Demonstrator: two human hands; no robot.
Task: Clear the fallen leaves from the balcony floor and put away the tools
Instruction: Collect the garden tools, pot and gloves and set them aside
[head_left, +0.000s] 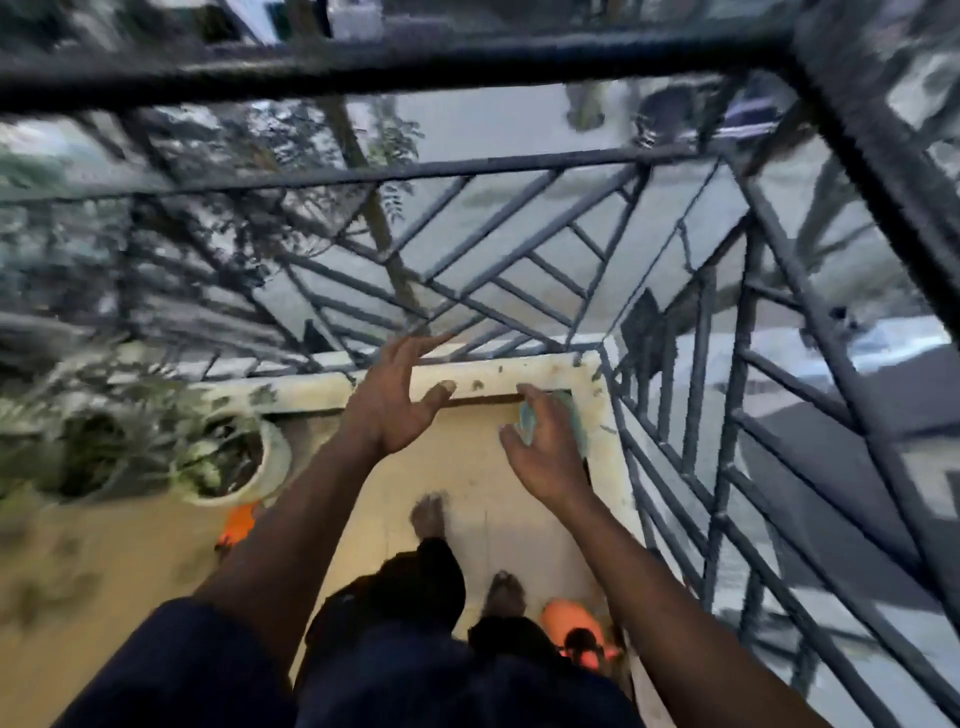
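The person stands with bare feet on the balcony floor, at the far right corner by the railing. Both arms reach out toward that corner.

The left hand is wide open. Its fingers are spread and it holds nothing. The right hand is lower and nearer the corner. A pale blue-green thing shows between its thumb and fingers. The picture is too blurry to tell if the hand holds it or just hangs over it, or what the thing is.

Small dark bits sit on the white ledge at the far edge of the floor. Dark smudges lie on the floor at the near left. They may be leaves, but the blur hides them. Plant pots stand on the left. One orange thing lies by the right foot, and another lies near the pots.

It looks like the cleaning part, here at the corner. Next, the person likely has to bend down to the floor, and go slowly near the railing so nothing drops through the bars.
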